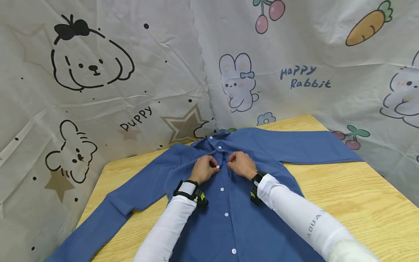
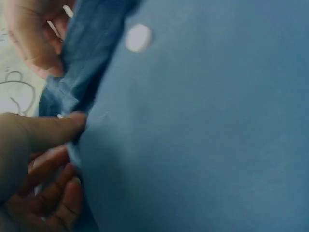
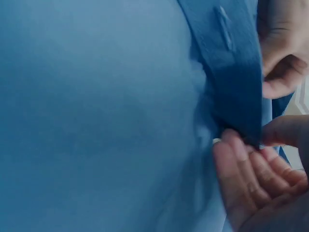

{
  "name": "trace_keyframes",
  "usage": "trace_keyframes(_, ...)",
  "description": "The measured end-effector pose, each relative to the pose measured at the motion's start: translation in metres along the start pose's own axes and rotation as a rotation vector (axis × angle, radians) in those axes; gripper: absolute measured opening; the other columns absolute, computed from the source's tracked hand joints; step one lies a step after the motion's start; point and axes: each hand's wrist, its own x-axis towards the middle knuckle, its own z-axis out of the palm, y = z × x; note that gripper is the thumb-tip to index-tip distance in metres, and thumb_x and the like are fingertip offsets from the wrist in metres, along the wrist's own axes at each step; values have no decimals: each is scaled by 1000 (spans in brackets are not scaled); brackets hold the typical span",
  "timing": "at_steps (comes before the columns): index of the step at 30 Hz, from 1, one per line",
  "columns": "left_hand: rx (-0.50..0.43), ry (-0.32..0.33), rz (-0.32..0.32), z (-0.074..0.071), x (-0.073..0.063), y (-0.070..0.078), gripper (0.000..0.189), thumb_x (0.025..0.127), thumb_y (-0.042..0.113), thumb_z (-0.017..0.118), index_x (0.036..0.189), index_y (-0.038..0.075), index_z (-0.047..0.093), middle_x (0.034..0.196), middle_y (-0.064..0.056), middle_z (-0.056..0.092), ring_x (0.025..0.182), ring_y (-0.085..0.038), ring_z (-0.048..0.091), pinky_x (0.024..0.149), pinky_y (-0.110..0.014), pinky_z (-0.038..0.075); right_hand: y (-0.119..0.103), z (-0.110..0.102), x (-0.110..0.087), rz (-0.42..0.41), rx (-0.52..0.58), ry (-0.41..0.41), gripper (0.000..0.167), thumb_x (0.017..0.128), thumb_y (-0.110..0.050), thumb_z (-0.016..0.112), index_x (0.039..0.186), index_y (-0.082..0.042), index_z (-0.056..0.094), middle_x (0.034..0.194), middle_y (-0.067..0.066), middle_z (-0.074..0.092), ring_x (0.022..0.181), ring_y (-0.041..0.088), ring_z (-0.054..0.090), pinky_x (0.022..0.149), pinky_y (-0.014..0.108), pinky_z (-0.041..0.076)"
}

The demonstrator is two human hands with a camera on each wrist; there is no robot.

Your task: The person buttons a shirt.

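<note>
A blue button-up shirt (image 1: 258, 218) lies spread out, front up, its collar toward the back wall. At the upper chest my left hand (image 1: 204, 170) pinches the front edge that carries the buttons, with a white button (image 1: 218, 166) right at its fingertips. Opposite it, my right hand (image 1: 242, 164) pinches the other front edge, whose placket (image 3: 236, 63) shows a stitched buttonhole (image 3: 225, 29) in the right wrist view. A narrow gap separates the two hands. Another white button (image 2: 138, 38) appears beyond the left thumb (image 2: 63, 129) in the left wrist view.
Several more white buttons run down the shirt front, among them a low button (image 1: 234, 251). One sleeve (image 1: 314, 145) stretches right, the other sleeve (image 1: 137, 189) bends toward the front left. Beneath is a wooden table (image 1: 356, 193), bounded by a printed cloth wall (image 1: 176, 47).
</note>
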Motion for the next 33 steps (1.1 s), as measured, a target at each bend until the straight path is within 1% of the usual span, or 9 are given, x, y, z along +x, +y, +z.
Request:
trace_keyframes(3,-74,30,60,-6,0,4,17,72,14,84,80,11,70,80,1,67,77,-16,61,73,-34,47,2,2,-1,-73,74,5,11,84,-13,66,94,-8,69,83,1,66,74,14,60,69,33,48)
trace_keyframes(6,-133,11,106,-12,0,7,15,74,13,83,81,12,70,80,3,69,77,-11,63,73,-31,48,4,3,-2,-155,156,-2,15,89,-9,64,101,-3,70,89,6,68,80,17,63,74,34,50)
trace_keyframes(8,-139,-7,123,-14,0,8,13,75,13,82,81,13,70,78,5,70,74,-8,64,70,-30,48,5,2,-4,-188,208,-5,18,91,-7,63,106,-1,70,96,10,69,87,21,63,78,36,50)
trace_keyframes(13,-61,11,151,-13,1,8,10,77,16,81,84,16,73,79,7,70,72,-5,63,67,-27,48,4,0,-7,-211,270,-2,21,92,-7,62,110,1,70,108,13,68,97,24,63,84,39,49)
trace_keyframes(18,-21,54,196,-10,1,9,10,78,16,80,86,15,74,81,6,71,74,-7,64,68,-27,49,4,0,-9,-219,282,-15,21,93,-7,62,110,0,70,107,12,68,95,23,63,82,37,49)
trace_keyframes(23,70,45,240,-6,0,12,10,77,15,80,84,16,73,77,7,69,71,-8,63,65,-29,49,5,-1,-11,-257,268,-52,22,93,-7,60,113,0,69,109,13,67,94,20,63,79,34,50)
trace_keyframes(26,120,38,255,-4,-1,16,18,77,15,80,91,16,69,76,7,69,70,-8,63,64,-30,49,7,-2,-11,-285,251,-63,23,94,-5,59,114,1,68,110,14,67,92,20,63,78,33,49)
trace_keyframes(30,115,31,255,-4,0,20,34,78,11,79,107,13,62,73,6,67,65,-10,62,61,-31,49,9,-1,-10,-321,229,-63,24,94,-3,57,115,1,68,110,15,67,89,20,62,75,33,49)
trace_keyframes(33,120,7,255,-4,1,22,37,77,9,79,110,11,62,70,6,66,62,-9,61,60,-30,48,12,0,-10,-361,204,-56,23,94,-3,58,114,1,68,108,14,67,90,21,62,76,34,49)
